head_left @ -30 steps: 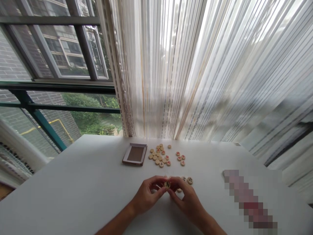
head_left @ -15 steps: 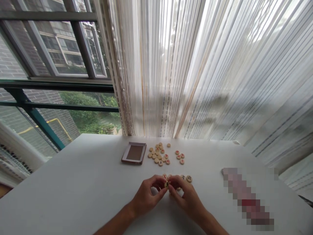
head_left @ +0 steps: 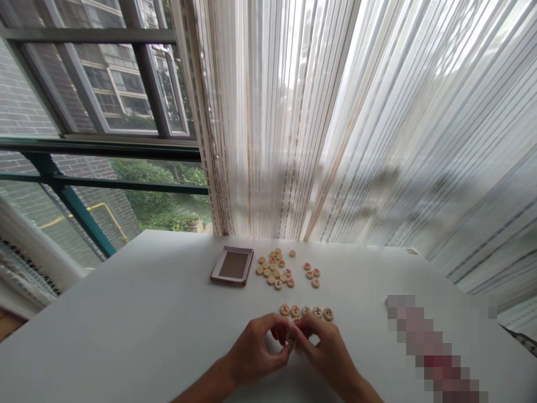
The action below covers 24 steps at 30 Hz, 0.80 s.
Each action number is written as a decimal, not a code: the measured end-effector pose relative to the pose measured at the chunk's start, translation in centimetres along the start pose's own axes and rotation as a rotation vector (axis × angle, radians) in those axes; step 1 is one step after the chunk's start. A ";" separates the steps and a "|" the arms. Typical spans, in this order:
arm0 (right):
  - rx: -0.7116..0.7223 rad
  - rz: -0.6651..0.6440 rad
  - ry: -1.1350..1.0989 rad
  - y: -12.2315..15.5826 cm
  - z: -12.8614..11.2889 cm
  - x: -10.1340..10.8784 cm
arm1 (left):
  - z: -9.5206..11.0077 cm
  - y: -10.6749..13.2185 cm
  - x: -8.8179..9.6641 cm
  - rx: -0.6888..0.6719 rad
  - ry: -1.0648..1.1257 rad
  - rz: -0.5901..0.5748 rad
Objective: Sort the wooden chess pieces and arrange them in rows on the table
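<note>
Both of my hands meet low in the middle of the head view, above the white table. My left hand (head_left: 257, 350) is closed, its thumb and fingers pinching a round Chinese chess piece (head_left: 291, 337) on edge. My right hand (head_left: 325, 348) is closed on the same piece from the other side; fingers cover much of it. Just beyond the fingertips runs a row of several chess pieces (head_left: 318, 312), with red characters at the left and dark ones at the right. Another piece (head_left: 296, 321) peeks out between the hands below that row, mostly hidden.
Farther back lies a loose cluster of chess pieces (head_left: 267, 272), many blank side up. Right of it sits a small group of red-marked pieces (head_left: 310, 274). A shallow box (head_left: 218, 267) stands left of the cluster. A blurred-out object (head_left: 428, 341) lies at the right. Curtains (head_left: 268, 140) hang behind.
My hands have come slightly nearer to me with the piece, which has turned so its marked face shows less. More of the row is uncovered. The view has shifted a little.
</note>
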State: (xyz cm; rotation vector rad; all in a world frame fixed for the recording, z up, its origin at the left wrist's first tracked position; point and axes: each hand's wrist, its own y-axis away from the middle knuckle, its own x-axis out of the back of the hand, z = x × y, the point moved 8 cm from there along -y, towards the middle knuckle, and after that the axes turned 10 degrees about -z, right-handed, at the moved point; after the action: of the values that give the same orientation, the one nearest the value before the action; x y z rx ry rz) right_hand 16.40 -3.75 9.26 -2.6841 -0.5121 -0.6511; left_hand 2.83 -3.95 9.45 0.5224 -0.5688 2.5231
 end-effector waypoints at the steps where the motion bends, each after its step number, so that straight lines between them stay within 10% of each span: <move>1: 0.009 -0.002 -0.001 0.0 -0.2 0.1 | 0.0 -0.1 0.1 0.000 0.014 0.009; 24: 0.169 -0.007 -0.022 -0.1 -2.2 0.1 | -1.7 -0.3 0.6 0.093 0.368 0.036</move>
State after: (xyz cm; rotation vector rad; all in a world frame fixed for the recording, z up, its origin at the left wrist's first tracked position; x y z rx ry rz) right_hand 15.65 -4.44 11.19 -2.5348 -0.5570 -0.5542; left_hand 2.14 -2.67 8.41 0.0724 -0.3264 2.6006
